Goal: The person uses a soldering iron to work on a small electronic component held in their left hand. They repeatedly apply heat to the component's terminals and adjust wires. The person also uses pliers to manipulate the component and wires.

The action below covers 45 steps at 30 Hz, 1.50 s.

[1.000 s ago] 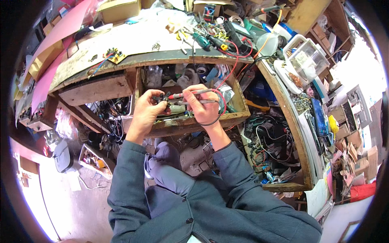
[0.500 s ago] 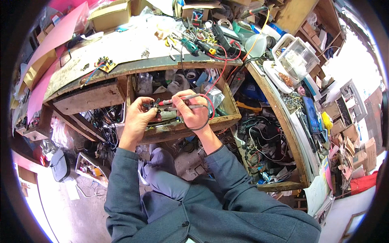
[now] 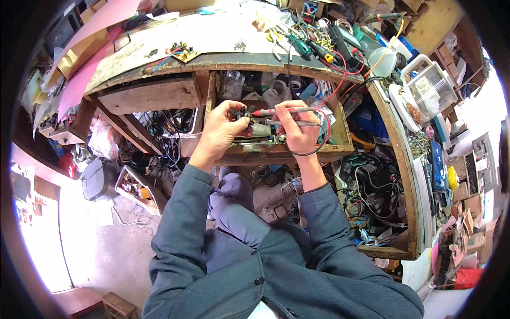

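Note:
Above an open wooden drawer, both my hands are raised close together. My left hand pinches a small dark electronic part between thumb and fingers; its exact kind is too small to make out. My right hand grips two test probes, a red probe and a black probe, side by side like chopsticks. Their tips point left at the small part; whether both touch it I cannot tell. A red test lead loops from the probes up to the bench.
On the white-topped bench lie a small circuit board and a green-handled screwdriver. Tangled cables fill the compartment at right. A clear plastic box stands on the right side. A bin sits on the floor at left.
The whole view has swung left, so the bench and drawer appear farther right and higher. My hands keep nearly the same hold on the small part and the probes.

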{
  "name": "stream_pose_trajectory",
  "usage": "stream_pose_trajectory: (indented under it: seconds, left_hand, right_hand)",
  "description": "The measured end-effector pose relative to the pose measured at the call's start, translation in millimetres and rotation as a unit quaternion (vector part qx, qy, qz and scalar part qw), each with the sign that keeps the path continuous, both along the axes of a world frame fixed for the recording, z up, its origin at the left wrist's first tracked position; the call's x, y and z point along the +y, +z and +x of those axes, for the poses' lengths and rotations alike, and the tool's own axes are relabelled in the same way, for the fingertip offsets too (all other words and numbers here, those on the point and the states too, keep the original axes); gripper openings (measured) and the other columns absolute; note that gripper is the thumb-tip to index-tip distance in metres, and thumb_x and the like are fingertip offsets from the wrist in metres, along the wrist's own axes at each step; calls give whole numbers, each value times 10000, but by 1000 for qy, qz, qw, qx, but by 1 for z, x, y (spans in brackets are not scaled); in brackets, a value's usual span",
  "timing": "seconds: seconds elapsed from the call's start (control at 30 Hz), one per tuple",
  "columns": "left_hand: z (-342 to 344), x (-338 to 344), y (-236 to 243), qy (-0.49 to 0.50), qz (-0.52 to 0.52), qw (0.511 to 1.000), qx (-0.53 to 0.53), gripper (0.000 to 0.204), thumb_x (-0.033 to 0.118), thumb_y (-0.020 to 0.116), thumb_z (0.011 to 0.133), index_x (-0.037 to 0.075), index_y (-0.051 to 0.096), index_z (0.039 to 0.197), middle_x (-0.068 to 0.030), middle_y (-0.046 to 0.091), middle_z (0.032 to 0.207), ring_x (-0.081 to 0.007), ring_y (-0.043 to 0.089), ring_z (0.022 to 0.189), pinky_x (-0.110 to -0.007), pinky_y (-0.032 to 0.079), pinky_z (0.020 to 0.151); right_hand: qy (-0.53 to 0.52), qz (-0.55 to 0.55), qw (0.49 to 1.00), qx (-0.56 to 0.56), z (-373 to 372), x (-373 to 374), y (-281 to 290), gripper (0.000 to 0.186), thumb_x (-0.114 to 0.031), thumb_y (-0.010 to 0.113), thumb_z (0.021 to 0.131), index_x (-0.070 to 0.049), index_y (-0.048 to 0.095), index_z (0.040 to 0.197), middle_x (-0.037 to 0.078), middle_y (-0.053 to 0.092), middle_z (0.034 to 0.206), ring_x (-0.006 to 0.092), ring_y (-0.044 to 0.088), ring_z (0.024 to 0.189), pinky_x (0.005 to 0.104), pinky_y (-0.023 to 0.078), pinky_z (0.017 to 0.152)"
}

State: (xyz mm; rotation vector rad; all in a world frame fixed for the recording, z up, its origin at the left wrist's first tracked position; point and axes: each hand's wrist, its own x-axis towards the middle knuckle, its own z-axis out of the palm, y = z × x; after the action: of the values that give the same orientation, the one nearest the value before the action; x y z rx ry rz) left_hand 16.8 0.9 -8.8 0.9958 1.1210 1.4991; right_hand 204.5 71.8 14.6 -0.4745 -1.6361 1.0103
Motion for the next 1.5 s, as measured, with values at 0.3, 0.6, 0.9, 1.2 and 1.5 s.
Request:
stream_pose_trajectory:
  seconds: [0.3, 0.6, 0.9, 1.2, 1.5]
  left_hand:
    - [-1, 3, -1, -2, 6, 1000, 5, 299, 31, 662, 947, -13, 538, 1216, -94, 681, 954, -166, 697, 794, -306, 612, 724]
    - [1, 4, -6, 22, 3, 999, 33, 295, 19, 669, 934, -20, 546, 1199, -96, 676, 945, -172, 700, 777, -308, 612, 712]
    - [2, 4, -1, 27, -12, 999, 24, 289, 11, 703, 884, -33, 583, 1144, -90, 681, 902, -173, 718, 759, -280, 593, 675]
    - [5, 15, 3, 39, 18, 997, 68, 265, -28, 681, 882, -21, 582, 1128, -79, 640, 1008, -182, 684, 829, -318, 610, 734]
    - [-11, 13, -5, 70, -8, 987, -148, 196, 24, 656, 929, -37, 581, 1100, -141, 680, 997, -259, 722, 828, -373, 645, 764]
  right_hand:
    - [12, 20, 1000, 10, 0, 0, -2, 95, -98, 671, 974, -6, 672, 996, 50, 676, 742, 69, 579, 563, 203, 438, 490]
    - [19, 19, 1000, 11, -1, -7, -2, 76, -71, 686, 960, 5, 688, 966, 15, 654, 755, 62, 546, 607, 220, 413, 535]
    - [1, 6, 1000, 1, 0, -1, -1, 114, -104, 663, 975, 2, 682, 938, 31, 674, 726, 67, 572, 587, 227, 433, 530]
    - [-7, 36, 999, 2, -4, 2, 6, 96, -68, 688, 932, 18, 705, 892, 78, 691, 756, 144, 644, 665, 280, 490, 598]
    - [20, -87, 983, 161, -11, 9, 18, 100, -136, 664, 984, -37, 670, 967, 55, 673, 744, 99, 573, 522, 227, 443, 458]
